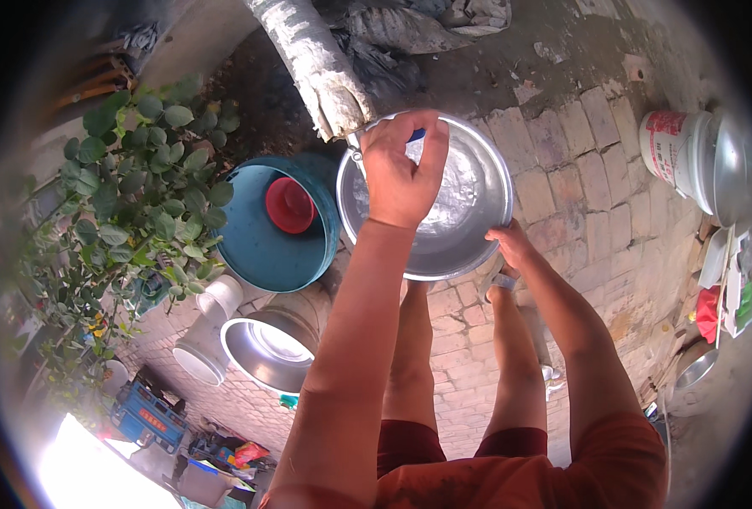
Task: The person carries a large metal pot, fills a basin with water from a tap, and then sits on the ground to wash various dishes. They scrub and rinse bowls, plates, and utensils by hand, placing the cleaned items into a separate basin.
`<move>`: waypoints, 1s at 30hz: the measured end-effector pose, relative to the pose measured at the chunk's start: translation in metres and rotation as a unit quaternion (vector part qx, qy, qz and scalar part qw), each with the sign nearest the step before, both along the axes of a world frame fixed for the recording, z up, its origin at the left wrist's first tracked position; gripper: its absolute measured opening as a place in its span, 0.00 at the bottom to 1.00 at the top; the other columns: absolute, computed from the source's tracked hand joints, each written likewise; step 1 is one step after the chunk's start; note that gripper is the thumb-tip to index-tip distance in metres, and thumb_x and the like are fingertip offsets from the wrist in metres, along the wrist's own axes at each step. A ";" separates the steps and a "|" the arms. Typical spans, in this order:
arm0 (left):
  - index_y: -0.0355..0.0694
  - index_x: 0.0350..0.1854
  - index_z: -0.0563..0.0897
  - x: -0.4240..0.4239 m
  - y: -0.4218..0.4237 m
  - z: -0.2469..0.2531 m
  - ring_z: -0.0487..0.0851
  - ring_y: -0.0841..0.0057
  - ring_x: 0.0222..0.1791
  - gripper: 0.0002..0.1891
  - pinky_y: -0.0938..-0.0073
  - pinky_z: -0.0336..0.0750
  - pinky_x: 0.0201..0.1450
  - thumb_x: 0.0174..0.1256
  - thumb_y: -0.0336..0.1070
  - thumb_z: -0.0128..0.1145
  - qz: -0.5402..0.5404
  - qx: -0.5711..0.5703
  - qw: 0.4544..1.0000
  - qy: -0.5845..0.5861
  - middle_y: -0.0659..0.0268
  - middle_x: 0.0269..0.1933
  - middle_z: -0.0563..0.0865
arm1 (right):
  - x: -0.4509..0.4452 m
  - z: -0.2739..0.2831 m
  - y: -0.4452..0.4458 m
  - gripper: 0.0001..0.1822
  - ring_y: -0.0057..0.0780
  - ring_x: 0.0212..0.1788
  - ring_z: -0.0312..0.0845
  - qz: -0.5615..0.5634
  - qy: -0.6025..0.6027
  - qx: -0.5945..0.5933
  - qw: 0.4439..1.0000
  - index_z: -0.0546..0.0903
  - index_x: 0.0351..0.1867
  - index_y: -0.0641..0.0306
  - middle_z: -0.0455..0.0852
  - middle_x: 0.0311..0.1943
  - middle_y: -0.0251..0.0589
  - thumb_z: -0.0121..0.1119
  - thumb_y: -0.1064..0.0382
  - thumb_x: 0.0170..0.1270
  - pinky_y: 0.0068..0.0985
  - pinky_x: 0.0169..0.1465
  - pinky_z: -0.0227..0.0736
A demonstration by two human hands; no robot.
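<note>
A round metal basin (471, 238) is in front of me, its bowl facing up. My left hand (404, 168) is above its upper left rim, fingers curled around a small blue handle (417, 135), apparently a tap's. A metal fitting (355, 153) shows beside the hand, close to the end of a pale, peeling post (331, 95); the hand hides most of the tap. With fingers and thumb, my right hand (508, 243) grips the basin's lower right rim. Bright rippled glints show in the basin; whether they come from water, I cannot tell.
Left of the basin stands a teal tub (268, 254) with a red bowl (290, 205) inside. Another metal basin (239, 362) and white buckets (201, 362) are lower left, near a leafy bush (153, 172). A white bucket (669, 146) stands at right on brick paving (567, 184).
</note>
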State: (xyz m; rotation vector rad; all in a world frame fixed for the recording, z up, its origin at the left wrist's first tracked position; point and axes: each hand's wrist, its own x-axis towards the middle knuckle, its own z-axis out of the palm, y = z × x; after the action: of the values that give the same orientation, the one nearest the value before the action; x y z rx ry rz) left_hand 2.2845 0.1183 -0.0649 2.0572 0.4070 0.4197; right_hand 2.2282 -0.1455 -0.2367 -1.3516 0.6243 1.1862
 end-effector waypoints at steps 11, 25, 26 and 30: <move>0.35 0.52 0.75 -0.161 0.108 -0.143 0.83 0.62 0.44 0.29 0.66 0.74 0.49 0.46 0.42 0.67 0.165 0.006 0.930 0.329 0.54 0.44 0.84 | -0.012 -0.024 -0.055 0.10 0.21 0.32 0.74 -0.067 0.002 0.050 0.996 0.78 0.35 0.65 0.78 0.28 0.32 0.56 0.73 0.47 0.24 0.37 0.69; 0.38 0.48 0.79 -0.117 0.028 -0.147 0.81 0.63 0.46 0.26 0.66 0.72 0.50 0.45 0.44 0.68 0.158 0.116 0.912 0.359 0.57 0.45 0.84 | -0.066 0.018 -0.201 0.14 0.21 0.29 0.77 -0.209 -0.012 0.038 0.977 0.78 0.39 0.65 0.81 0.26 0.33 0.58 0.73 0.47 0.21 0.38 0.72; 0.38 0.48 0.79 -0.112 0.020 -0.152 0.81 0.62 0.45 0.26 0.65 0.72 0.49 0.44 0.43 0.68 0.136 0.136 0.923 0.332 0.56 0.43 0.84 | -0.069 0.022 -0.209 0.13 0.21 0.29 0.77 -0.210 -0.014 0.014 0.978 0.78 0.38 0.64 0.81 0.27 0.32 0.57 0.74 0.46 0.20 0.37 0.73; 0.38 0.45 0.79 -0.080 -0.041 -0.146 0.83 0.57 0.39 0.23 0.60 0.74 0.43 0.45 0.41 0.66 0.094 0.146 0.892 0.418 0.55 0.34 0.85 | -0.088 0.053 -0.251 0.15 0.22 0.30 0.77 -0.240 -0.016 -0.025 0.970 0.77 0.38 0.62 0.80 0.28 0.33 0.55 0.75 0.45 0.21 0.37 0.73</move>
State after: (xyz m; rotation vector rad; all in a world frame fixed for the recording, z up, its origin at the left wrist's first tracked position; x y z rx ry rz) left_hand 2.2045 0.0774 -0.2106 2.4312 1.1181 -0.3573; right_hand 2.1401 -0.3963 -0.1837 -1.1696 0.9034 0.7586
